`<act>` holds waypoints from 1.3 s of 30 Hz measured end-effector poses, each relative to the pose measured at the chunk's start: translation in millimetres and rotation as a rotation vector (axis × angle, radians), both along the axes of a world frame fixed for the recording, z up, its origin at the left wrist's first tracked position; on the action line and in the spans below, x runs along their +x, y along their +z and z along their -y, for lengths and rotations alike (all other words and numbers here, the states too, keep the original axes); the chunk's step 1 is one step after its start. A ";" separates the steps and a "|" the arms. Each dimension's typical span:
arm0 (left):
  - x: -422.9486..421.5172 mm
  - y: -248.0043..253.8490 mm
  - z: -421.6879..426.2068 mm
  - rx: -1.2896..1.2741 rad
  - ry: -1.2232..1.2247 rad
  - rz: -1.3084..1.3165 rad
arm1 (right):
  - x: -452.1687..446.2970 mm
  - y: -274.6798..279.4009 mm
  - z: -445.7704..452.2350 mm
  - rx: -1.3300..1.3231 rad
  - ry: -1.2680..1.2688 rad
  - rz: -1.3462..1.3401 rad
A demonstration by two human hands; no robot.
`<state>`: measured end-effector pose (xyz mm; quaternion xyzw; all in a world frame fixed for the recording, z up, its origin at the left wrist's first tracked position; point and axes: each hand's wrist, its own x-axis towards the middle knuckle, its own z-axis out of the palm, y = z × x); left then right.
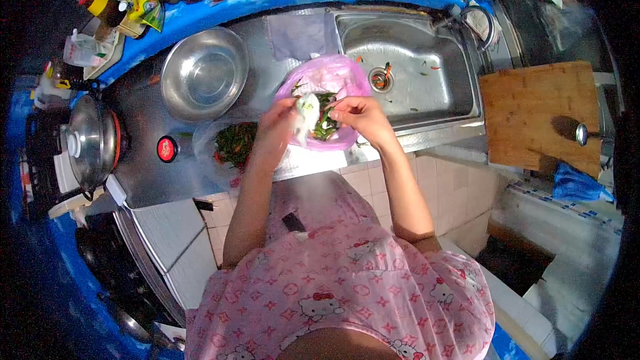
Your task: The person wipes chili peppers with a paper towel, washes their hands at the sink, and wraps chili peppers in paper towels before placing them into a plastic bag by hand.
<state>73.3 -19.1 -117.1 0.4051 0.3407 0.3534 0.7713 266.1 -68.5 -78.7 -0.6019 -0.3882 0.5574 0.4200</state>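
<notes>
A pink plastic bag [353, 77] lies spread at the counter's front edge, left of the sink, with dark green and reddish leafy pieces [325, 128] in it. My left hand [277, 127] is closed at the bag's left side on a crumpled white piece [307, 112] with green specks; its kind is unclear in the glare. Over the bag's right side, my right hand [363, 117] pinches at the greens, its thumb and fingertips together. Beside my left forearm, more chopped greens [233, 145] lie in a clear plastic bag.
A metal basin [205, 75] stands back left, near a red-topped jar lid [167, 149] and a lidded pan [90, 140]. Vegetable scraps lie in the steel sink [407, 90]. A grey cloth [303, 35] lies behind the bag. On the right is a wooden cutting board [533, 110].
</notes>
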 end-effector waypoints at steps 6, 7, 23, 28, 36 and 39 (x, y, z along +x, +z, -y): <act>22.0 15.4 0.9 0.008 -0.060 -0.101 | 3.4 -4.3 -10.3 0.159 0.097 0.382; 23.3 23.6 1.7 -0.007 -0.068 -0.111 | 2.8 -1.0 -11.8 0.172 0.112 0.467; 20.4 0.3 -14.2 -0.136 0.153 0.414 | -46.0 -1.5 -12.7 0.204 -0.065 0.202; 23.2 24.6 -10.5 -0.272 0.275 0.391 | -60.7 -2.8 -18.3 0.292 -0.135 0.174; -4.4 9.6 -2.9 -0.121 0.280 0.203 | -79.9 13.3 -23.9 0.282 0.029 0.460; -28.0 6.1 -7.7 -0.140 0.323 0.027 | -87.1 18.1 -26.9 0.228 -0.020 0.398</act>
